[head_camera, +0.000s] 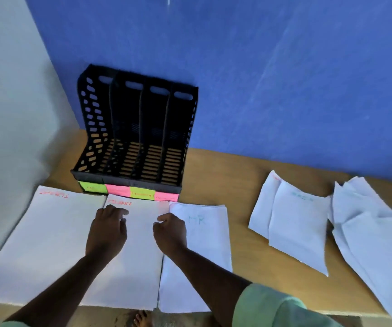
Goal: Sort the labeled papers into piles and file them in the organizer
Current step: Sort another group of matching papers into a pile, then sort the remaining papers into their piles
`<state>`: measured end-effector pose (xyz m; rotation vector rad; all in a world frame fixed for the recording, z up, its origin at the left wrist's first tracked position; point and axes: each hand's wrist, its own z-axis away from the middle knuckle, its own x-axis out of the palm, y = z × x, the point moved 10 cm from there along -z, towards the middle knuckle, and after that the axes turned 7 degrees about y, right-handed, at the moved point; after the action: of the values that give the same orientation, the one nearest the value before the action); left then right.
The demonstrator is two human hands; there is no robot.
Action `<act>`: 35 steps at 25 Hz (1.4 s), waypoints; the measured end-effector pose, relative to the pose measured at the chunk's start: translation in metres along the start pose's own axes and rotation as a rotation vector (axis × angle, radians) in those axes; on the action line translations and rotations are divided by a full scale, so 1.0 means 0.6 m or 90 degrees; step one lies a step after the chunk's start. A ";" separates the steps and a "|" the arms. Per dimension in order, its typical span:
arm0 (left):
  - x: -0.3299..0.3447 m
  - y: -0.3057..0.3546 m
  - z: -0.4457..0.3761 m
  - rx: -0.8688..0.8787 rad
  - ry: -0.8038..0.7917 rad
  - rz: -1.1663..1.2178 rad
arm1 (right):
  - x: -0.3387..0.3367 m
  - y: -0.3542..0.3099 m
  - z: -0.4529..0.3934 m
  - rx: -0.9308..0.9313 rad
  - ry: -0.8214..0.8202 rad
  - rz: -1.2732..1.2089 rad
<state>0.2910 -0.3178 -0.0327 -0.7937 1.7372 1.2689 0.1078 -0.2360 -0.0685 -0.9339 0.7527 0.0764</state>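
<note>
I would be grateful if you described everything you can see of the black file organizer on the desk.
The black file organizer looks like perforated plastic, with a slotted floor, a tall back and upright dividers forming four compartments, all holding no papers. A cut-out slot tops the back of each compartment. It stands upright on the wooden desk in the corner, its back by the blue wall. Green and pink sticky labels run along its front lip; their writing is too blurred to read. Neither hand touches it.

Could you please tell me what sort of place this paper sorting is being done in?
Probably a simple office or home desk corner: a wooden table set against a blue wall, a black file organizer with coloured labels, and labelled paper piles laid before it.
</note>
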 end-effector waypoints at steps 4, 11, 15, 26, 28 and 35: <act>0.076 0.173 0.018 0.047 -0.050 0.113 | -0.156 0.094 -0.042 0.027 0.085 -0.012; 0.232 0.434 0.067 0.073 -0.156 0.212 | -0.440 0.324 -0.086 0.005 0.219 0.133; 0.354 0.584 0.080 0.052 -0.233 0.197 | -0.532 0.457 -0.099 -0.096 0.152 0.335; 0.467 0.601 0.105 -0.313 -0.279 0.208 | -0.608 0.586 -0.117 -0.259 0.019 0.376; 0.465 0.589 0.120 -0.323 -0.307 0.212 | -0.623 0.580 -0.124 -0.260 0.046 0.310; 0.431 0.573 0.189 -0.379 -0.247 0.216 | -0.684 0.538 -0.146 -0.274 0.189 0.197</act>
<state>-0.0926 -0.1142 -0.1292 -0.5250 1.2143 2.0688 -0.3668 -0.0013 -0.0732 -1.2455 1.1818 0.3903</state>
